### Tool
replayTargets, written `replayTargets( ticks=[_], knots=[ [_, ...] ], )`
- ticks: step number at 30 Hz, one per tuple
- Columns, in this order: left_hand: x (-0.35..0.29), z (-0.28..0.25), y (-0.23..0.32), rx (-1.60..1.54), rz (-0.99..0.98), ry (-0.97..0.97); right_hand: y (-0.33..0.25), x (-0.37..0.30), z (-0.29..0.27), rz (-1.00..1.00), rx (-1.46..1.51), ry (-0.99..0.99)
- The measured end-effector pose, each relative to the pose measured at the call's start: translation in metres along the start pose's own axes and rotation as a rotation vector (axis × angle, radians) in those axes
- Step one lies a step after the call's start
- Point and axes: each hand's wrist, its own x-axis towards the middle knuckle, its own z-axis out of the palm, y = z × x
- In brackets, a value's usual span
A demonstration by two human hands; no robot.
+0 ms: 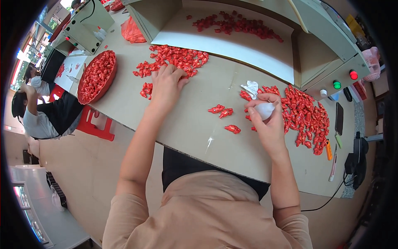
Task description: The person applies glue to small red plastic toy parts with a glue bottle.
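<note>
My left hand reaches down at the near edge of a loose pile of small glossy red figurines. Its fingers are bent, thumb and forefinger drawn together at one of the pieces; the fingertips are partly hidden. In my right hand is a small white, rounded squeeze bottle, wrapped by the fingers and tilted. Beyond that hand lies a crumpled white tissue. A bigger spread of red figurines covers the table to its right. Between my hands lie a few separate red figurines.
A red basin full of red pieces stands at the left table edge. At the back, an open-fronted cabinet holds more red pieces. An orange cutter, a dark phone and a brush lie at right. A person sits far left.
</note>
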Motion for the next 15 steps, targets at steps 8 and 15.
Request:
replayTargets(
  ticks=[8,15],
  knots=[
    [-0.041,-0.006,0.043,-1.224,-0.44,-0.078,0.0,-0.024,0.019,0.378,0.264,-0.489],
    [-0.085,-0.003,0.057,-1.943,-0.671,-0.185,0.019,-0.02,0.026,0.365,0.012,-0.485]
  ],
)
